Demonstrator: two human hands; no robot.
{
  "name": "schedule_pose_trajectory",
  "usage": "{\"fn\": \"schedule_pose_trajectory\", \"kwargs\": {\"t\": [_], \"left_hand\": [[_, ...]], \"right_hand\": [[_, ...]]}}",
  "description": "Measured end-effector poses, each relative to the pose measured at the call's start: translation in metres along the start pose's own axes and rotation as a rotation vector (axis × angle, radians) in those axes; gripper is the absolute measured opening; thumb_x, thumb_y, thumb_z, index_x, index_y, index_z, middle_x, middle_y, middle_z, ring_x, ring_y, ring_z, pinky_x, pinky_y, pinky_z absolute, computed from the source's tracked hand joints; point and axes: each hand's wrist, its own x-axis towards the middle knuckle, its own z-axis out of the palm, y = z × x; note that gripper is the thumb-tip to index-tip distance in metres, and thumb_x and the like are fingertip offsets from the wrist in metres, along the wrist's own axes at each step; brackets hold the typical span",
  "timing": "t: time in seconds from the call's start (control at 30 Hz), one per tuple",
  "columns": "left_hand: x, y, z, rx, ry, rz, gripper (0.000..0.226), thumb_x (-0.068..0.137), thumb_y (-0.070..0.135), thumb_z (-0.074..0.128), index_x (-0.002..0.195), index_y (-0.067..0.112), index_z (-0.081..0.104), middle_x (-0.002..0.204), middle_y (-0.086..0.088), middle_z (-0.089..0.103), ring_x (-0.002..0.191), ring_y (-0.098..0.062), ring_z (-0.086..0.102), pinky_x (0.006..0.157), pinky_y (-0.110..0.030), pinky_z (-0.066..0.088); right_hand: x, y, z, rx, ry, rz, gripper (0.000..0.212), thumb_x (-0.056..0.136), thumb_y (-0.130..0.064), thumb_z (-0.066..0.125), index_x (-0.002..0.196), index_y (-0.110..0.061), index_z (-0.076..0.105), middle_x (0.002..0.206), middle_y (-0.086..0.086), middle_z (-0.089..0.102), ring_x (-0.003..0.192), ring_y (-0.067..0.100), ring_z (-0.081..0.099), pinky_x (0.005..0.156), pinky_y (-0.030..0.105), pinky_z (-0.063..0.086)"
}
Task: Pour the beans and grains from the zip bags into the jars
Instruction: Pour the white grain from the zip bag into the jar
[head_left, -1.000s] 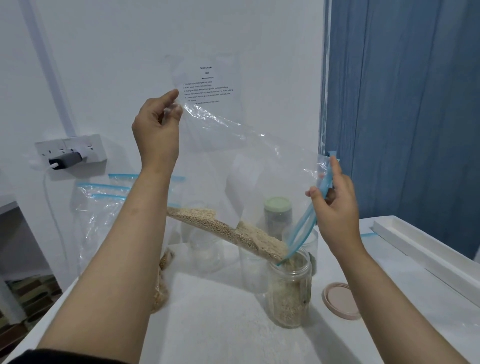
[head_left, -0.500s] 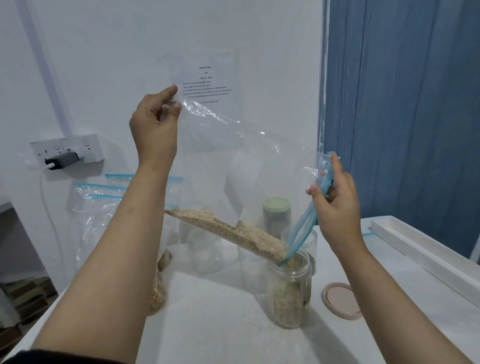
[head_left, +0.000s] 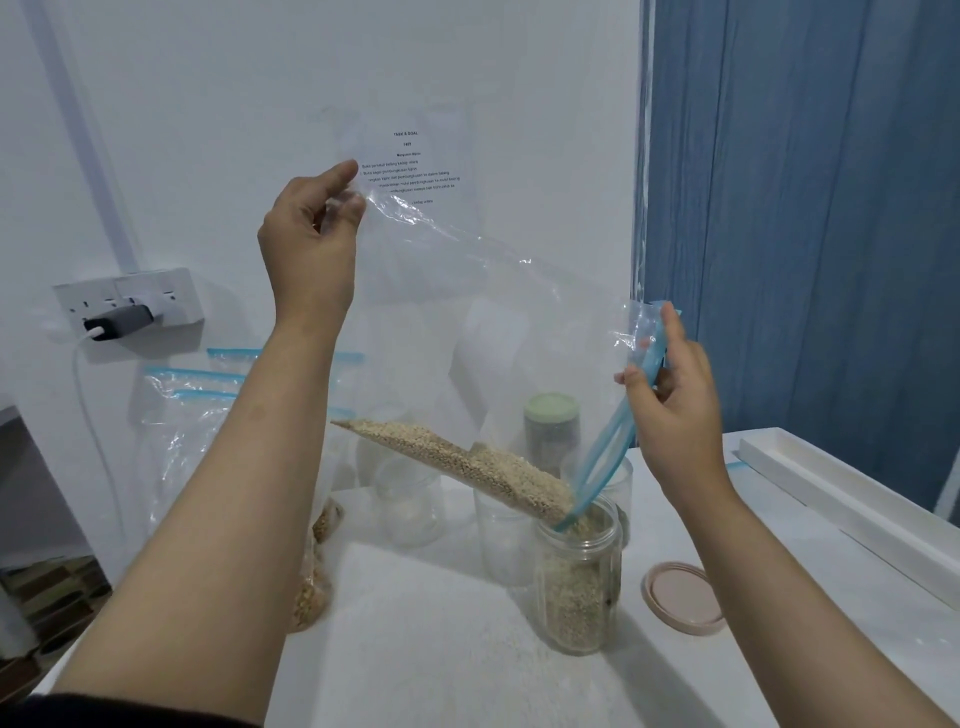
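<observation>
Less grain in bag — fuller jar.

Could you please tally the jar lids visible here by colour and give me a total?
Green lid: 1
Pink lid: 1
Total: 2

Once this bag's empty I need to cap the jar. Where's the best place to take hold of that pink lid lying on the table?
Take the pink lid by its rim, from above. It lies flat on the white table to the right of the grain jar, so only its raised edge gives fingers purchase. The right hand is nearer; come down on the side away from the jar, where there is room.
</observation>
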Motion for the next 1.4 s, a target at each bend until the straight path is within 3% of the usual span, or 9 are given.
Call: {"fn": "schedule_pose_trajectory", "kwargs": {"t": [0.1,0.23,0.47,0.63,0.87,1.33,1.4], "left_hand": [[0.001,0.001,0.001,-0.001,-0.007,0.000,0.029,0.092,0.009,0.063,0.119,0.017,0.069,0.097,0.009,0.063,0.082,0.009,0.057,0.082,-0.010,0.043],[0.001,0.001,0.002,-0.005,-0.009,0.000,0.029,0.092,0.009,0.063,0.119,0.017,0.069,0.095,0.012,0.062,0.082,0.008,0.057,0.082,-0.010,0.043],[0.000,0.000,0.003,-0.021,-0.010,0.003,0.028,0.092,0.009,0.064,0.117,0.019,0.069,0.097,0.006,0.064,0.083,0.006,0.057,0.081,-0.012,0.044],[0.000,-0.001,0.003,-0.023,-0.011,-0.003,0.028,0.091,0.009,0.064,0.117,0.019,0.070,0.096,0.005,0.063,0.082,0.005,0.057,0.082,-0.013,0.045],[-0.001,-0.002,0.005,-0.032,-0.012,0.001,0.028,0.091,0.009,0.063,0.115,0.021,0.069,0.095,0.005,0.062,0.080,0.005,0.056,0.082,-0.014,0.045],[0.000,-0.007,0.007,-0.001,-0.004,0.006,0.028,0.092,0.008,0.063,0.118,0.014,0.070,0.095,0.010,0.062,0.082,0.007,0.057,0.081,-0.012,0.044],[0.000,-0.006,0.008,0.002,-0.003,0.008,0.028,0.092,0.008,0.063,0.119,0.013,0.070,0.095,0.011,0.062,0.083,0.008,0.057,0.081,-0.011,0.043]], "right_hand": [[0.001,-0.002,-0.002,-0.024,0.016,-0.005,0.059,0.102,-0.007,0.052,0.151,-0.031,0.031,0.117,-0.004,0.045,0.099,0.008,0.054,0.082,0.008,0.045],[0.001,-0.003,-0.002,-0.037,0.015,0.005,0.059,0.102,-0.007,0.052,0.152,-0.031,0.032,0.121,-0.004,0.046,0.106,0.009,0.054,0.086,0.011,0.047],[0.002,0.003,-0.003,-0.030,0.023,0.035,0.060,0.101,-0.004,0.051,0.153,-0.030,0.034,0.106,-0.016,0.045,0.086,0.000,0.051,0.079,0.009,0.043],[0.001,0.003,-0.003,-0.063,0.025,0.014,0.060,0.100,-0.004,0.052,0.152,-0.030,0.036,0.110,-0.008,0.047,0.083,0.005,0.052,0.078,0.011,0.045],[0.001,0.005,-0.004,-0.076,0.012,0.005,0.062,0.100,-0.001,0.051,0.152,-0.030,0.034,0.116,0.000,0.047,0.081,-0.008,0.055,0.077,0.007,0.044],[0.007,0.013,0.000,0.002,-0.050,0.011,0.064,0.100,0.004,0.049,0.146,-0.039,0.034,0.115,-0.011,0.048,0.087,0.003,0.066,0.085,0.013,0.051],[0.009,0.015,0.000,-0.004,-0.038,0.004,0.065,0.100,0.005,0.049,0.147,-0.037,0.033,0.117,-0.006,0.048,0.088,0.006,0.067,0.084,0.013,0.051]]}}
